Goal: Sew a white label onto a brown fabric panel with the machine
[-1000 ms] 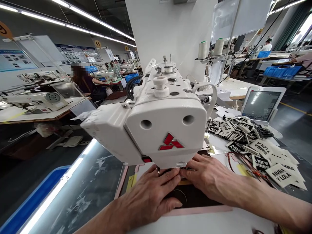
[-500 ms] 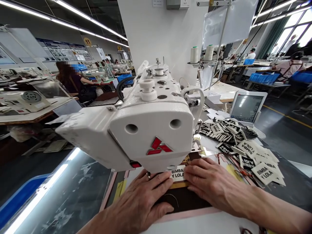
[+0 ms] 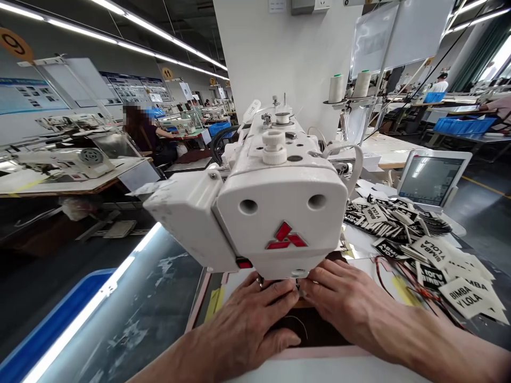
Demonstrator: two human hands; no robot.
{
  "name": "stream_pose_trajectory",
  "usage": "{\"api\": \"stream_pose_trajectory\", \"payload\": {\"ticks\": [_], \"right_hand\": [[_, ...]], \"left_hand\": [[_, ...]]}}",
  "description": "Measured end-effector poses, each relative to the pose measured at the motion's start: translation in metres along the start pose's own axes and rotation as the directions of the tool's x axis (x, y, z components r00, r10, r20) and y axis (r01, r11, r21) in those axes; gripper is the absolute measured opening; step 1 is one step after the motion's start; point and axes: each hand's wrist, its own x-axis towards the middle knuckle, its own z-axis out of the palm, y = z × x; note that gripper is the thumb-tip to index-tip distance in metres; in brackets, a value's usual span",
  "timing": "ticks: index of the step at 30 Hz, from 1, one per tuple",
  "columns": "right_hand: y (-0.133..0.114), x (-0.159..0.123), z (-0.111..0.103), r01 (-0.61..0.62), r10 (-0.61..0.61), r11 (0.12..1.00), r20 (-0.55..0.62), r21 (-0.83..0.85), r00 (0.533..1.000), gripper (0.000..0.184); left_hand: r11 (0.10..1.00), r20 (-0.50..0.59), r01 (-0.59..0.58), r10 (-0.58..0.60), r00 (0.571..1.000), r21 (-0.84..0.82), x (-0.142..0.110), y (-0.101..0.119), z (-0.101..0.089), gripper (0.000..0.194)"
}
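Closest in, the person's left hand (image 3: 247, 319) and right hand (image 3: 343, 298) lie flat on a dark sheet of material (image 3: 307, 332), fingers extended and slightly spread, closed around nothing, fingertips almost meeting just below the front of a white industrial sewing machine head (image 3: 279, 213). Whatever lies at the needle is hidden by the fingers and machine. The faceplate carries a red Mitsubishi logo (image 3: 286, 236). The material sits on a pink-edged board (image 3: 319, 352), with yellow tape (image 3: 214, 304) along its left side and only a narrow gap between knuckles and machine. To the right, cream labels (image 3: 465, 298) printed "BIMBA Y LOLA" lie heaped loosely, overlapping black-and-white labels (image 3: 383, 215) farther back, beside a white-framed tablet (image 3: 431, 181). On the left, a glossy dark tabletop (image 3: 159, 287) runs past a blue crate (image 3: 51, 340). Two thread cones (image 3: 336, 89) stand beyond the machine against a white pillar (image 3: 287, 53). Farther left, a seated co-worker (image 3: 139, 133) faces rows of machines under hanging signs numbered 9 (image 3: 15, 45) and 11 (image 3: 167, 73), while a blue bin (image 3: 463, 125) sits far right.
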Motion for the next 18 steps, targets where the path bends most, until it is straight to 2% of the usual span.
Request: {"api": "stream_pose_trajectory", "payload": {"ticks": [4, 8, 11, 14, 18], "right_hand": [[0.005, 0.007, 0.013, 0.061, -0.061, 0.998, -0.016, -0.014, 0.998, 0.019], [0.012, 0.005, 0.02, 0.09, -0.089, 0.996, -0.044, -0.001, 0.995, 0.021], [0.015, 0.004, 0.022, 0.108, -0.108, 0.994, -0.066, 0.0, 0.992, 0.02], [0.015, 0.006, 0.021, 0.098, -0.097, 0.995, -0.059, 0.005, 0.994, 0.021], [0.013, 0.007, 0.019, 0.107, -0.106, 0.994, -0.058, 0.019, 0.993, 0.012]], "left_hand": [[1.0, -0.007, -0.02, 0.02, 1.0, 0.01, 0.0, 0.0, -0.002, 0.046], [0.999, 0.058, -0.033, 0.032, 0.998, 0.015, -0.008, -0.002, -0.001, 0.049], [0.999, 0.099, -0.04, 0.037, 0.994, 0.029, -0.015, -0.003, -0.001, 0.056], [0.997, 0.089, -0.05, 0.044, 0.995, 0.065, -0.019, -0.003, -0.001, 0.055], [0.993, 0.072, -0.068, 0.061, 0.995, 0.095, -0.023, -0.002, 0.001, 0.052]]}}
